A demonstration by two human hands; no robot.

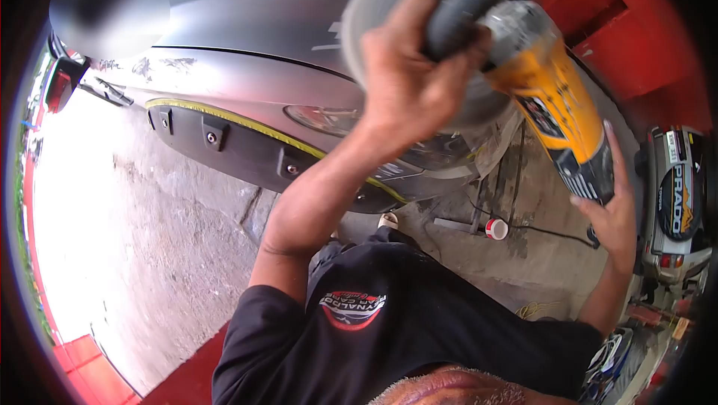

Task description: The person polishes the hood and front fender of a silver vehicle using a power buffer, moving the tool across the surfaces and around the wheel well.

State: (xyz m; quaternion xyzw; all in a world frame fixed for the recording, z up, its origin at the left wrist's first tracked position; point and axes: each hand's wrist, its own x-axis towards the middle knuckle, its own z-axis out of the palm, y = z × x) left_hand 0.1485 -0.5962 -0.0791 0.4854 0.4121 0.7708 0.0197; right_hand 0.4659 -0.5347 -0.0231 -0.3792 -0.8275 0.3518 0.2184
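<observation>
A yellow-and-black power polisher (565, 102) is held up over the car in both hands. My left hand (407, 80) is closed around the black front handle (479, 5), beside the round pale pad (366, 12), which is blurred. My right hand (613, 218) grips the rear end of the polisher, thumb on one side and fingers along the other. Below the pad lies the grey car body panel (247, 72), partly hidden by my left forearm. Yellow tape (247, 127) runs along the edge of the dark trim (247, 154), which has several bolts.
A black cord (550, 235) trails across the floor near a small red-and-white tub (496, 229). At right stands another vehicle with a "PRADO" spare-wheel cover (677, 199). A red structure (636, 23) rises behind the polisher. Concrete floor (179, 203) stretches to the left.
</observation>
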